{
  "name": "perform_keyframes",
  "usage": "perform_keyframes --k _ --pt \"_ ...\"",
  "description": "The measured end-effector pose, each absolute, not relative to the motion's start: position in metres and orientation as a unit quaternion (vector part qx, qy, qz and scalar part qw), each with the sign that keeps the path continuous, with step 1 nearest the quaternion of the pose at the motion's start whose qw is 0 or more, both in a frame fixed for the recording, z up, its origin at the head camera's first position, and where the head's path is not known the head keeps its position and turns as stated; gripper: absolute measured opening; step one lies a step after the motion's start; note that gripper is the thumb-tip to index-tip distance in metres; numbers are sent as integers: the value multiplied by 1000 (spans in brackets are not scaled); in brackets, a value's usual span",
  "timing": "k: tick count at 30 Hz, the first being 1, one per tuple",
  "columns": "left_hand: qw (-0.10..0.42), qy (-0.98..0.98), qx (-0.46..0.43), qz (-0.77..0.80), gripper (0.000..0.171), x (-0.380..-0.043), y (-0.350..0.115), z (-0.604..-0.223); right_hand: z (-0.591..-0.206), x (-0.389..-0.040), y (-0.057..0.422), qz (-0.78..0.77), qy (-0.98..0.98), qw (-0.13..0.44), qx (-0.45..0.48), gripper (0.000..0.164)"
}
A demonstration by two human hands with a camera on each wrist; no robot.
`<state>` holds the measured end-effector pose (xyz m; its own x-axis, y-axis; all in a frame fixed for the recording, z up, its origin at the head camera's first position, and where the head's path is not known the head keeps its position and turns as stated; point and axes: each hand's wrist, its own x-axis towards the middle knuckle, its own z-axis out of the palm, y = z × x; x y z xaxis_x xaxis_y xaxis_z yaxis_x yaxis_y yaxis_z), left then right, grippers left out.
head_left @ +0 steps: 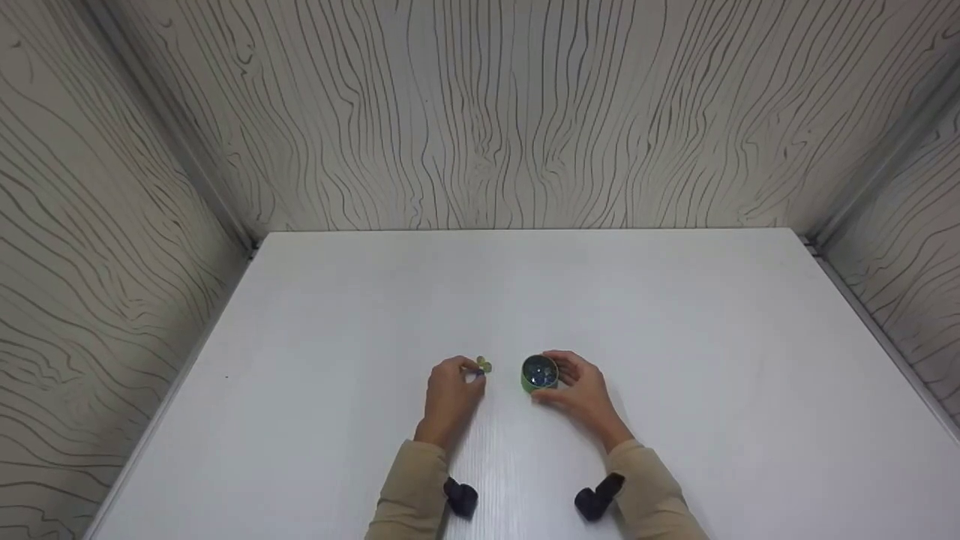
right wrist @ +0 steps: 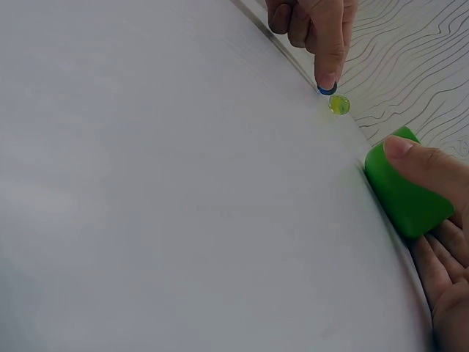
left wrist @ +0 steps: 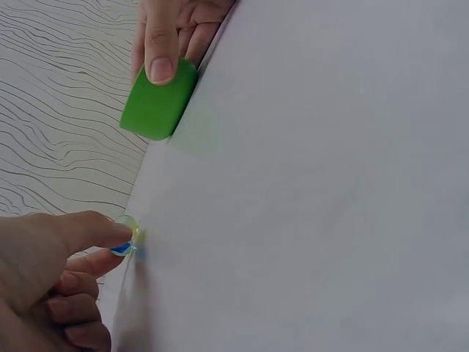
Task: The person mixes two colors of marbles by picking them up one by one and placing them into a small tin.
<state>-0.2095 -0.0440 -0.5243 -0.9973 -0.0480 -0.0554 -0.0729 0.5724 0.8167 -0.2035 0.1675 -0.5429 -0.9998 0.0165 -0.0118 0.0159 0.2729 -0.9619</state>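
In the head view my left hand (head_left: 452, 394) is at the middle of the table, its thumb and forefinger pinching a small blue glass marble (right wrist: 327, 90). Right beside those fingertips lie yellow-green glass marbles (head_left: 487, 367); in the right wrist view one yellow-green marble (right wrist: 339, 105) shows. A short distance to the right, my right hand (head_left: 585, 390) grips a small green cup (right wrist: 407, 187) from its right side, thumb on the near wall. Several dark blue, shiny marbles (head_left: 540, 370) show inside the cup, which stands on the table with its mouth up.
A white table (head_left: 637, 300) spreads around both hands. Wood-grain patterned panels (head_left: 480, 112) rise behind it and at both sides. Black wrist cameras (head_left: 460, 498) sit on the beige sleeves (head_left: 411, 487).
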Motion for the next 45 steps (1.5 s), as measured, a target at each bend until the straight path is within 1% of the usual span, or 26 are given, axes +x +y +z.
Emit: perform_keyframes --k 10,27,37,45 --pt "-5 890 0 455 16 -209 -46 -523 -543 -203 167 596 -803 1 -7 69" --pt "-21 898 -12 439 12 -208 -42 -518 -543 -204 168 599 -801 1 -5 68" --pt "-50 900 15 432 13 -206 -41 -515 -540 -201 167 599 -801 -2 -2 67" --pt "-54 902 11 429 12 -206 -38 -515 -542 -203 167 595 -804 3 -5 67"
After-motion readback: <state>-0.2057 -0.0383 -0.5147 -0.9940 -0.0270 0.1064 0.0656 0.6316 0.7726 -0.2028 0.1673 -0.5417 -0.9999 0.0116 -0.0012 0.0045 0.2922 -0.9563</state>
